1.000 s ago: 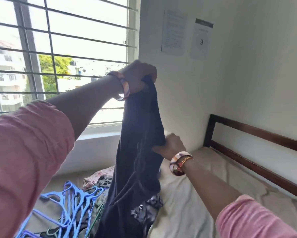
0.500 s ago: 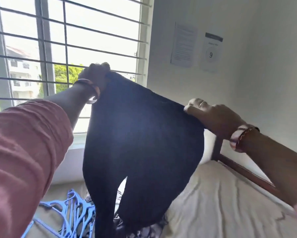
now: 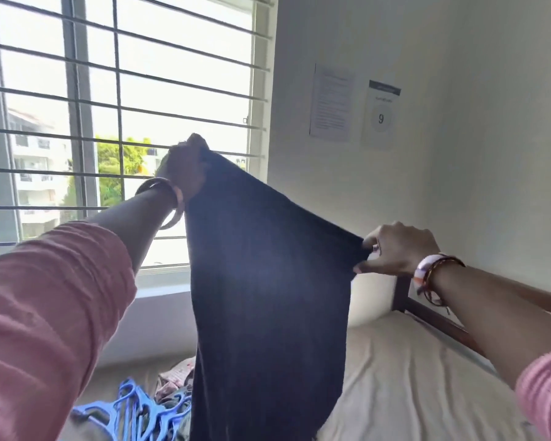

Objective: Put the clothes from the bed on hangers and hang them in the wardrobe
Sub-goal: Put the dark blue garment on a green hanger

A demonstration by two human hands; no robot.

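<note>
Both hands hold a dark garment point(image 3: 268, 281) spread over the bed point(image 3: 411, 377) — left hand point(image 3: 185, 167) fingers clamped high, right hand point(image 3: 398, 249) pinching lower — blue hangers point(image 3: 134, 412) beneath.

Bedroom — bed point(image 3: 411, 377), barred window point(image 3: 124, 106)

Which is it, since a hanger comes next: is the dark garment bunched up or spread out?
Spread out. The left hand and right hand grip opposite ends of the dark garment, whose top edge is taut, the rest hanging flat.
</note>
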